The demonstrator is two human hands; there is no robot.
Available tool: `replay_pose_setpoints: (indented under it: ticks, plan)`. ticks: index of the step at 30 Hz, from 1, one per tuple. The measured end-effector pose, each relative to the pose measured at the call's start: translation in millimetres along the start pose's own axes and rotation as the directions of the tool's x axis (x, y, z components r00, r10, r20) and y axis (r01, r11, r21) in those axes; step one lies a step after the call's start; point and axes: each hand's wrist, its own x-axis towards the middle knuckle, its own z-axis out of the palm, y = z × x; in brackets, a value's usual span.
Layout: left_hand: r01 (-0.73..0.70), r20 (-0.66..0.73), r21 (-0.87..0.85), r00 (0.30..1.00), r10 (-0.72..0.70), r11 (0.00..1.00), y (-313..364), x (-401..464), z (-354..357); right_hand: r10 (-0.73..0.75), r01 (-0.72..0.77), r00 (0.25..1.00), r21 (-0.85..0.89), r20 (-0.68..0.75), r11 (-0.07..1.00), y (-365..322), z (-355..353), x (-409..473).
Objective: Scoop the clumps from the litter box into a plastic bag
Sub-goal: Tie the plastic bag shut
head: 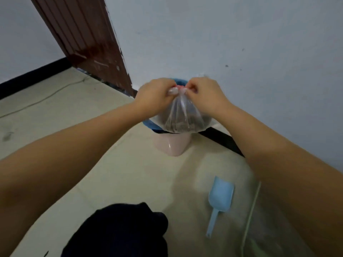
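Note:
A clear plastic bag hangs in the air, its bottom dark with litter clumps. My left hand and my right hand both pinch the gathered neck of the bag at the top, close together. The bag hangs over a pink bin lined with a blue bag. A light blue scoop lies on the floor at the lower right, untouched. The green-rimmed litter box shows only as an edge at the lower right, mostly hidden behind my right forearm.
A pale wall with a black baseboard runs behind the bin. A brown door frame stands at the upper left, and a thin cable trails over the tiled floor. Dark clothing fills the bottom centre.

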Motion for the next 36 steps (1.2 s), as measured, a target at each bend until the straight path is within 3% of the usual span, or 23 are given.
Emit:
replay_pose_setpoints:
  ticks: [5,8,11,16,19,22,25,27,30,32,34,36]
  plan:
    - [-0.062,-0.088,0.007,0.994,0.063,0.998,-43.4,61.0,-11.5,-0.023,0.008,0.989,-0.098,-0.149,0.995,-8.5,10.0,67.1]
    - [-0.038,0.096,0.065,0.995,0.032,0.997,-68.9,85.3,16.5,0.042,-0.063,0.993,-0.199,-0.107,0.978,10.3,51.0,90.6]
    - [-0.082,0.344,0.201,0.939,0.008,0.976,-89.8,104.0,66.1,0.17,-0.135,0.983,-0.369,0.065,0.92,39.9,102.5,105.2]
    - [-0.26,0.635,0.29,0.772,0.018,0.921,-111.1,123.5,145.4,0.449,-0.178,0.8,-0.556,0.399,0.812,71.0,165.9,128.9]
    - [-0.38,0.828,0.286,0.559,-0.027,0.88,-116.0,130.7,177.9,0.517,-0.009,0.63,-0.66,0.58,0.751,83.1,185.7,141.7]
    - [-0.446,0.923,0.178,0.385,0.009,0.877,-124.4,131.4,205.7,0.579,0.167,0.465,-0.709,0.67,0.685,95.9,209.5,149.8]
    - [-0.424,0.952,0.127,0.305,0.01,0.897,-131.3,130.1,219.9,0.605,0.195,0.419,-0.718,0.677,0.668,99.8,214.3,152.2]
    - [-0.324,0.955,0.1,0.295,0.0,0.941,-134.7,133.3,221.5,0.588,0.112,0.453,-0.697,0.67,0.708,94.2,201.3,155.5]
    - [-0.27,0.926,0.049,0.374,0.057,0.962,-130.1,138.4,203.2,0.488,-0.031,0.63,-0.608,0.604,0.793,76.3,158.6,153.6]
    - [-0.286,0.815,0.048,0.565,0.128,0.957,-117.6,135.8,175.3,0.368,-0.115,0.804,-0.486,0.466,0.866,62.8,121.5,136.6]
    - [-0.224,0.586,-0.011,0.788,0.188,0.974,-97.9,123.4,141.9,0.303,-0.237,0.931,-0.29,0.206,0.927,58.5,89.2,102.1]
    - [-0.21,0.31,-0.15,0.918,0.248,0.966,-69.7,99.0,116.2,0.348,-0.35,0.937,-0.107,-0.037,0.931,66.1,71.5,51.7]
